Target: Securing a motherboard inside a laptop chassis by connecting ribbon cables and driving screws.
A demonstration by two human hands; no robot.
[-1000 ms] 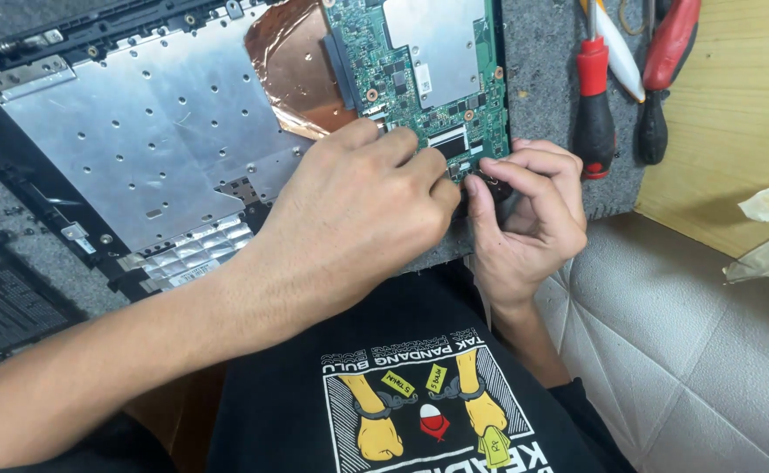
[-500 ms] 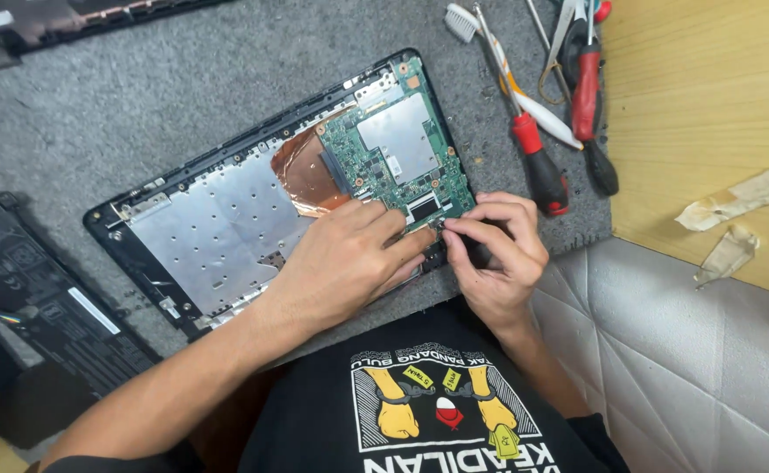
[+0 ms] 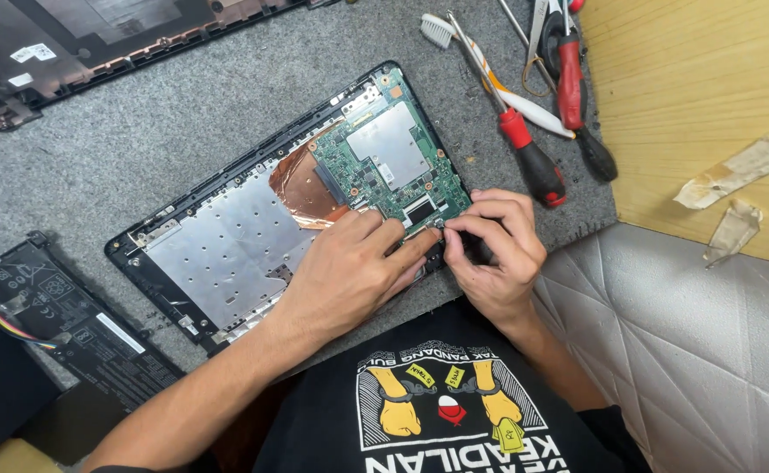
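While the opened laptop base [image 3: 226,245] lies at a slant on the grey felt mat [image 3: 183,123] that covers the tabletop, both hands meet at its near right corner. The left hand [image 3: 349,271] rests palm down across the lower edge of the chassis, its fingers [image 3: 402,250] stretched toward the bottom end of the green circuit board [image 3: 384,166]. The right hand [image 3: 489,254] is curled tight, thumb and forefinger pinched together at the same board edge; it seems to grip a small dark part there, though the fingers hide what it is. The tips of the two hands are touching or all but touching.

A copper foil patch [image 3: 301,184] sits just left of the board, and a silvery metal plate [image 3: 218,254] fills the left half of the chassis. To the right of the board lies a red-handled screwdriver [image 3: 524,149], with a second red and black tool [image 3: 577,88] and a small white brush [image 3: 454,39] just beyond it. A flat black battery pack [image 3: 77,324] with coloured wires lies well apart at the lower left, and a dark laptop cover [image 3: 113,39] lies along the top left edge. Bare wood [image 3: 691,88] with strips of tape [image 3: 744,162] shows at the right, above a grey quilted cushion [image 3: 691,350].
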